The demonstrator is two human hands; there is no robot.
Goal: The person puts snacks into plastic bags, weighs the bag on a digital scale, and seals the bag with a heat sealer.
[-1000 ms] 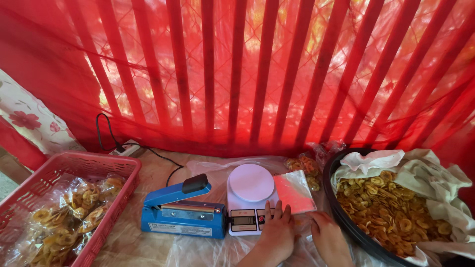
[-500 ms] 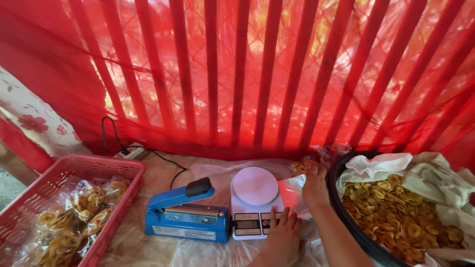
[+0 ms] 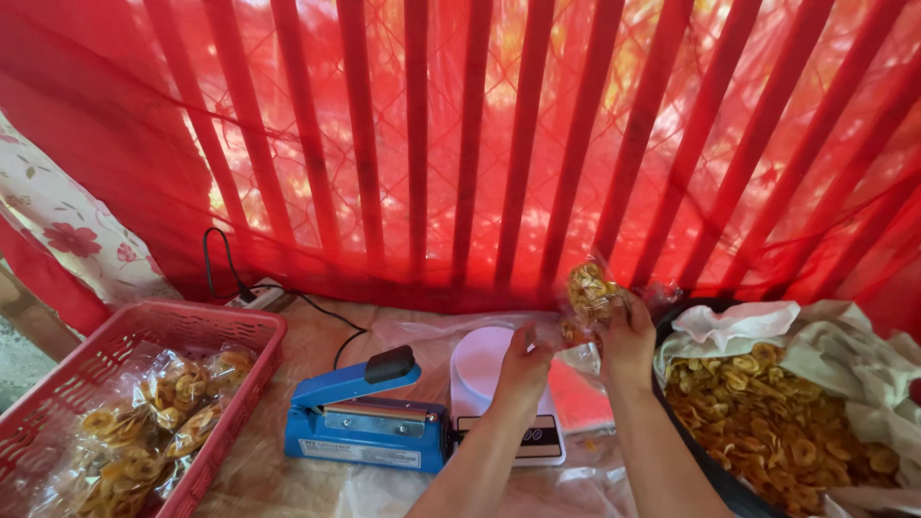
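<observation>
Your right hand (image 3: 628,336) and left hand (image 3: 523,364) both pinch a clear bag of banana chips (image 3: 587,293), raised above the white kitchen scale (image 3: 499,384). Left of your grip sits the blue heat sealer (image 3: 365,422); to its right, a basin of loose chips (image 3: 767,422). Farther left, the red basket (image 3: 58,403) holds filled bags.

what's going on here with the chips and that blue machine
A person holds up a clear bag of banana chips with both hands: the right hand grips it, the left hand pinches its lower edge. This happens above a small white scale. A blue heat sealer sits beside the scale, untouched. A big lined basin of loose chips is on the right, and a red basket with filled bags on the left.
</observation>
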